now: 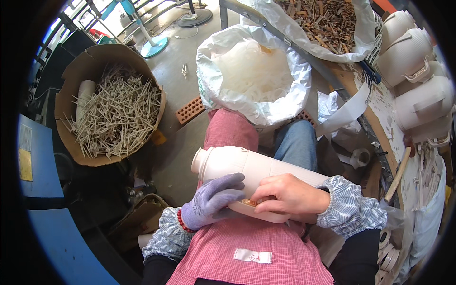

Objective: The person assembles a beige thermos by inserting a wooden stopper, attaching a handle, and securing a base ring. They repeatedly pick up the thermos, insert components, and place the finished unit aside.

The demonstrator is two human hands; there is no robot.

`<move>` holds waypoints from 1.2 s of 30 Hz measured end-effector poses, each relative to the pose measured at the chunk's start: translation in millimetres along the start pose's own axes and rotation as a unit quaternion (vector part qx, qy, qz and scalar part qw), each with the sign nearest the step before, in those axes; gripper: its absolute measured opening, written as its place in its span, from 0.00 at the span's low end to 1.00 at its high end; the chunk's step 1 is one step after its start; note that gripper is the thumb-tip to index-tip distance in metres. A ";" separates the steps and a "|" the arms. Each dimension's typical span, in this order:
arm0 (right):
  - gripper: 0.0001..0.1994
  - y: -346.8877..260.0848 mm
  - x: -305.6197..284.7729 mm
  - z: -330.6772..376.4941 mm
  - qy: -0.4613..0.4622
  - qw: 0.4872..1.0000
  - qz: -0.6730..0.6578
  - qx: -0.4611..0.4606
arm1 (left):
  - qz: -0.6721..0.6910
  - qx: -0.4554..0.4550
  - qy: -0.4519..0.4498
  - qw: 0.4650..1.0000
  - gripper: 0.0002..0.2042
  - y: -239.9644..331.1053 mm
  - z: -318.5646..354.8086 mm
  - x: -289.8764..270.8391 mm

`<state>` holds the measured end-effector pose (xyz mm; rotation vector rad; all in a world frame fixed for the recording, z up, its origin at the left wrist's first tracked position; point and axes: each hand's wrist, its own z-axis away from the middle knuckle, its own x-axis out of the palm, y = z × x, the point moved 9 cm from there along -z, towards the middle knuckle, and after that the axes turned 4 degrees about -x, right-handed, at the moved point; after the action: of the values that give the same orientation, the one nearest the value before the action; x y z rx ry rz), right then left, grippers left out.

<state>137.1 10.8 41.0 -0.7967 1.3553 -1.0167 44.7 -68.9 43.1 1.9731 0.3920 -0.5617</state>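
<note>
Flask [247, 166]: lying across my lap, neck pointing up-left, base toward my right.
Left hand [211, 199]: gloved, curled round its near side.
Right hand [289, 194]: bare, fingers closed, pinching a small brown piece against the flask; nearer the base.

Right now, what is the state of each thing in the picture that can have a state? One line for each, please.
White jug body: lying on its side across the lap, mouth pointing left.
Left hand: in a purple glove, resting on the jug body.
Right hand: bare, fingers pressed on the jug body's side.
Cardboard box: open, holding thin pale sticks.
White sack: open, holding white pieces.
Jugs on the bench: lying stacked together.
</note>
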 end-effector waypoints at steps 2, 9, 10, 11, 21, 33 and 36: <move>0.14 3.5 2.7 1.0 0.002 1.000 0.023 -0.009 | -0.104 0.058 -0.075 0.990 0.27 10.6 -7.7 4.5; 0.21 -27.9 -17.7 38.2 0.220 0.897 0.377 -0.073 | -0.100 0.004 -0.044 0.994 0.23 3.0 -66.2 -2.0; 0.19 -23.7 -28.9 45.6 0.238 0.896 0.361 -0.099 | -0.101 0.000 -0.044 0.994 0.24 -0.9 -73.8 2.9; 0.17 -11.0 -40.7 54.5 0.244 0.909 0.330 -0.077 | -0.129 0.008 -0.031 0.991 0.24 0.4 -82.6 1.1; 0.21 65.7 -81.2 205.5 0.377 0.912 0.075 0.146 | 0.116 -0.180 -0.017 0.977 0.15 -75.5 -128.4 50.3; 0.28 81.6 85.1 548.3 0.308 0.675 0.214 0.635 | 0.299 -0.287 -0.015 0.910 0.16 -205.3 -137.8 83.9; 0.39 112.1 101.7 565.3 0.299 0.648 0.217 0.666 | 0.425 -0.430 0.042 0.795 0.21 -238.0 -122.3 107.9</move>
<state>704.4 -98.1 -53.2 1.0251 0.8075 -1.5383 43.1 149.5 -145.5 1.0823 -0.2048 0.2812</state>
